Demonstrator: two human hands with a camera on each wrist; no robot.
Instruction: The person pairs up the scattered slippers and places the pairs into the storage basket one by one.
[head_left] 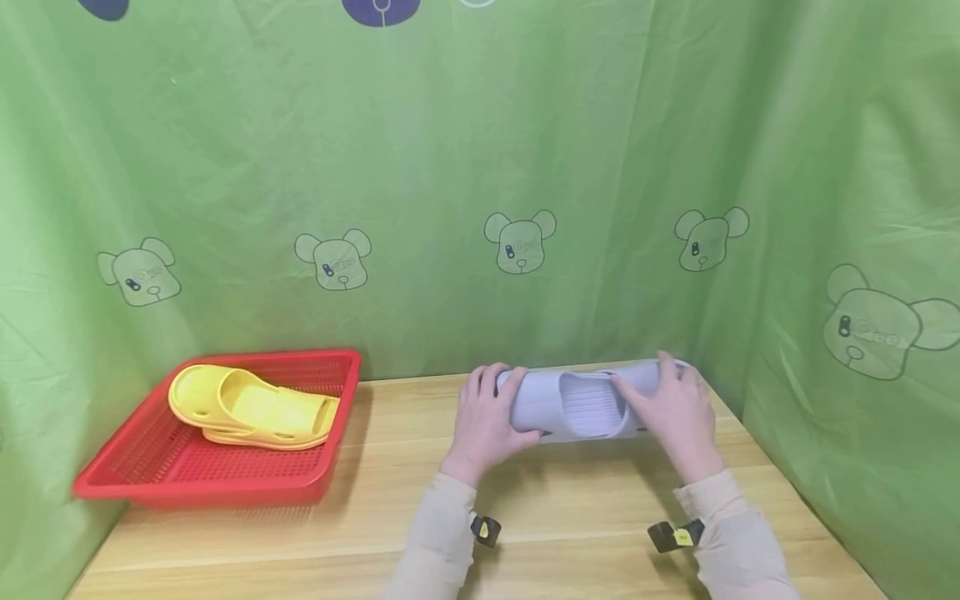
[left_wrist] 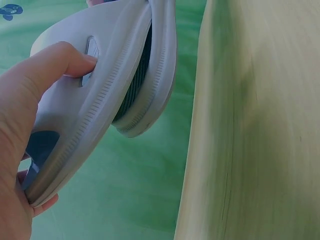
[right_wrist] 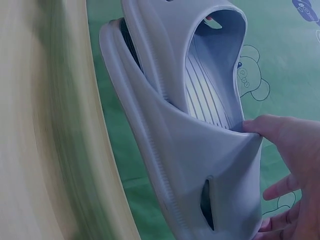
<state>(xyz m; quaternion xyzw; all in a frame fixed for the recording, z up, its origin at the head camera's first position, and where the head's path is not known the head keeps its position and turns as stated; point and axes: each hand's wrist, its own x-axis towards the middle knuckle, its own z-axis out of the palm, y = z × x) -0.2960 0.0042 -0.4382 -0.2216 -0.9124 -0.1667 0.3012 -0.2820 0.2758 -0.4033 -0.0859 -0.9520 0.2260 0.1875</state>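
A pair of grey-blue slippers (head_left: 536,400), fitted into each other, is held sideways above the table's right half. My left hand (head_left: 483,421) grips the left end; in the left wrist view its thumb (left_wrist: 75,59) presses at a slot in the upper of one slipper (left_wrist: 92,107). At the right end, my right hand (head_left: 678,417) holds the other slipper (right_wrist: 220,165), thumb at the edge of the foot opening and fingers behind it. A ribbed footbed (head_left: 591,406) shows through the opening between the hands.
On the left of the wooden table (head_left: 390,500) stands a red mesh basket (head_left: 330,479). Yellow slippers (head_left: 288,412), also fitted together, lie inside it. A green curtain (head_left: 427,183) with bear-head prints hangs behind the table and along its sides.
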